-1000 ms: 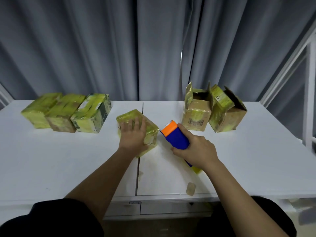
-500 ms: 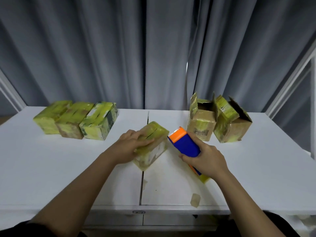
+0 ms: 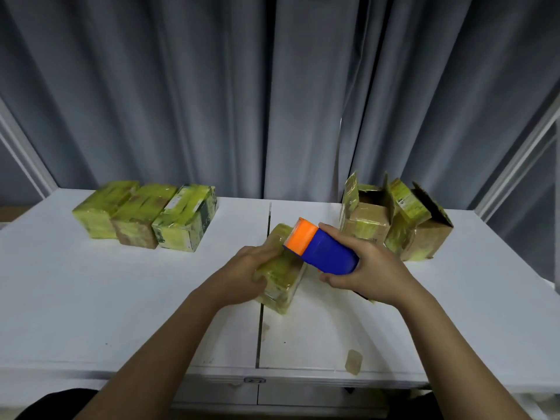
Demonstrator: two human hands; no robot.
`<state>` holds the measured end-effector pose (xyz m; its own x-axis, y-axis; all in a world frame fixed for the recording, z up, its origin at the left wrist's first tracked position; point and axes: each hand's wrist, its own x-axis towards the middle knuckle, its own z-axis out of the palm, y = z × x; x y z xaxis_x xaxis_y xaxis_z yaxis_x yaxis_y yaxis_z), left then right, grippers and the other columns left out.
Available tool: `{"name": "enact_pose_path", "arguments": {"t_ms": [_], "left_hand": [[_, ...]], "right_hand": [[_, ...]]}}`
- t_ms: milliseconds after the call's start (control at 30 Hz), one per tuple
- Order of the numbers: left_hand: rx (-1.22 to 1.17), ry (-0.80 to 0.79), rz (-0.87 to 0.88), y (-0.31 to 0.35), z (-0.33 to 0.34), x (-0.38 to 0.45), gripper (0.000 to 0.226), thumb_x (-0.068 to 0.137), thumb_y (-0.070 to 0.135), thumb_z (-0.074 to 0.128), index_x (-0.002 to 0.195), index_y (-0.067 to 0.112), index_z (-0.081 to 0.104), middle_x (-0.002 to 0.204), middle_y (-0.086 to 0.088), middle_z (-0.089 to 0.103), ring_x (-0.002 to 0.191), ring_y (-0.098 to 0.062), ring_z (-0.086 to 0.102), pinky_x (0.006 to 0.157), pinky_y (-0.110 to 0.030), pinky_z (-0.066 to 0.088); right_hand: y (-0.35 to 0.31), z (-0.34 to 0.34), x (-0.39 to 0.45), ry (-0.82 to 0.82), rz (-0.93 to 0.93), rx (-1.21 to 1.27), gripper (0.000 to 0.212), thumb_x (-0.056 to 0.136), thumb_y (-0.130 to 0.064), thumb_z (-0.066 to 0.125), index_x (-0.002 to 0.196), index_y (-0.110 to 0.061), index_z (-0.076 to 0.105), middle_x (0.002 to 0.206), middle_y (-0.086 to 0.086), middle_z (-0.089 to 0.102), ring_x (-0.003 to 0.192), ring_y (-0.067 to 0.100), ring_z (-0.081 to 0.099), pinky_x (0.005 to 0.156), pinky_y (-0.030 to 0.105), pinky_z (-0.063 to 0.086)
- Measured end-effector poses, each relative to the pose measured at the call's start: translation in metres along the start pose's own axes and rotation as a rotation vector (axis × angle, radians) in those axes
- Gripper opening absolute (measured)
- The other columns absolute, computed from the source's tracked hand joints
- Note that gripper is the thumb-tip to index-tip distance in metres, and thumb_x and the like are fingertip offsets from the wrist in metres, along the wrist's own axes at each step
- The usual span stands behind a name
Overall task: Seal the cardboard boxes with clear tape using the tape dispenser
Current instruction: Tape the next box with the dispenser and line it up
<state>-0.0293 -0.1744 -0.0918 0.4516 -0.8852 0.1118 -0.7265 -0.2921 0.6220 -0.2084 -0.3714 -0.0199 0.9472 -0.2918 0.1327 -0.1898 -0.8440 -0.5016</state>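
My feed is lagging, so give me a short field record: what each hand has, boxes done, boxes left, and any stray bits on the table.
left hand: grips the taped box at table centre
right hand: holds the tape dispenser, orange end over that box
sealed boxes: three in a row, back left
open boxes: two, back right, flaps up
stray: tape scrap near front edge of the white table
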Motion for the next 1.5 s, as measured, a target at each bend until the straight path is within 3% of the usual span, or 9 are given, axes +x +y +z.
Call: {"name": "enact_pose_path", "arguments": {"t_ms": [133, 267, 367, 633, 833, 933, 1133, 1367, 1500], "left_hand": [[-0.329, 0.301, -0.151, 0.03, -0.024, 0.003, 0.036, 0.096, 0.008, 0.044, 0.126, 0.026, 0.053, 0.127, 0.009, 0.053, 0.116, -0.007, 0.05, 0.1, -0.025, 0.041], [-0.673, 0.262, -0.271, 0.05, -0.038, 0.006, 0.03, 0.102, 0.029, 0.036, 0.121, 0.022, 0.058, 0.121, 0.001, 0.062, 0.112, -0.015, 0.059, 0.094, -0.025, 0.048], [-0.75, 0.241, -0.313, 0.055, -0.04, 0.004, 0.032, 0.101, 0.033, 0.04, 0.123, 0.019, 0.058, 0.117, -0.001, 0.063, 0.108, -0.016, 0.06, 0.088, -0.024, 0.051], [-0.753, 0.282, -0.325, 0.05, -0.047, -0.004, 0.005, 0.095, 0.02, 0.055, 0.094, 0.018, 0.06, 0.094, -0.002, 0.066, 0.089, -0.013, 0.063, 0.075, -0.02, 0.053], [-0.597, 0.334, -0.376, 0.048, -0.052, 0.001, 0.012, 0.094, 0.016, 0.057, 0.082, 0.018, 0.057, 0.083, 0.001, 0.06, 0.074, -0.01, 0.056, 0.064, -0.02, 0.047], [-0.546, 0.38, -0.393, 0.048, -0.056, 0.006, 0.018, 0.094, 0.015, 0.055, 0.077, 0.019, 0.056, 0.085, 0.002, 0.059, 0.079, -0.012, 0.055, 0.069, -0.024, 0.046], [-0.127, 0.47, -0.394, 0.037, -0.066, 0.009, 0.01, 0.098, 0.026, 0.048, 0.093, 0.018, 0.052, 0.095, 0.003, 0.057, 0.091, -0.019, 0.054, 0.078, -0.029, 0.041], [-0.056, 0.433, -0.411, 0.016, -0.06, 0.01, 0.013, 0.098, 0.028, 0.047, 0.096, 0.017, 0.052, 0.098, 0.001, 0.058, 0.094, -0.021, 0.054, 0.082, -0.033, 0.044], [-0.294, 0.364, -0.469, -0.001, -0.035, 0.006, 0.012, 0.097, 0.024, 0.05, 0.094, 0.012, 0.051, 0.092, -0.004, 0.058, 0.085, -0.025, 0.06, 0.085, -0.04, 0.052]], "right_hand": [[-0.015, -0.019, 0.005, -0.045, -0.056, -0.105, 0.085, 0.072, -0.051, 0.076, 0.141, -0.057, 0.026, 0.111, -0.021, 0.055, 0.095, 0.005, 0.054, 0.073, 0.022, 0.05], [-0.032, -0.029, 0.009, -0.101, -0.095, -0.158, 0.085, 0.071, -0.056, 0.074, 0.141, -0.057, 0.026, 0.111, -0.022, 0.053, 0.096, 0.007, 0.054, 0.078, 0.027, 0.052], [-0.042, -0.031, 0.008, -0.128, -0.109, -0.14, 0.086, 0.072, -0.056, 0.075, 0.142, -0.055, 0.025, 0.114, -0.023, 0.051, 0.098, 0.007, 0.054, 0.08, 0.027, 0.053], [-0.058, -0.027, 0.002, -0.157, -0.118, -0.148, 0.085, 0.072, -0.056, 0.075, 0.141, -0.055, 0.026, 0.115, -0.024, 0.049, 0.099, 0.005, 0.053, 0.078, 0.022, 0.051], [-0.069, -0.022, 0.002, -0.192, -0.014, -0.148, 0.084, 0.072, -0.067, 0.068, 0.143, -0.055, 0.024, 0.114, -0.021, 0.052, 0.095, 0.005, 0.055, 0.073, 0.018, 0.05], [-0.075, -0.019, 0.004, -0.206, 0.015, -0.092, 0.084, 0.073, -0.068, 0.066, 0.144, -0.052, 0.025, 0.112, -0.018, 0.053, 0.094, 0.006, 0.057, 0.073, 0.019, 0.051], [-0.073, -0.024, 0.001, -0.216, 0.085, -0.058, 0.083, 0.069, -0.072, 0.065, 0.142, -0.053, 0.029, 0.112, -0.016, 0.056, 0.095, 0.008, 0.058, 0.08, 0.028, 0.055], [-0.072, -0.036, 0.003, -0.288, 0.147, -0.072, 0.077, 0.071, -0.064, 0.069, 0.14, -0.051, 0.038, 0.112, -0.016, 0.058, 0.095, 0.007, 0.059, 0.081, 0.025, 0.054], [-0.071, -0.024, 0.01, -0.364, 0.166, -0.182, 0.081, 0.07, -0.065, 0.068, 0.142, -0.048, 0.035, 0.116, -0.014, 0.057, 0.098, 0.009, 0.059, 0.084, 0.029, 0.054]]}}
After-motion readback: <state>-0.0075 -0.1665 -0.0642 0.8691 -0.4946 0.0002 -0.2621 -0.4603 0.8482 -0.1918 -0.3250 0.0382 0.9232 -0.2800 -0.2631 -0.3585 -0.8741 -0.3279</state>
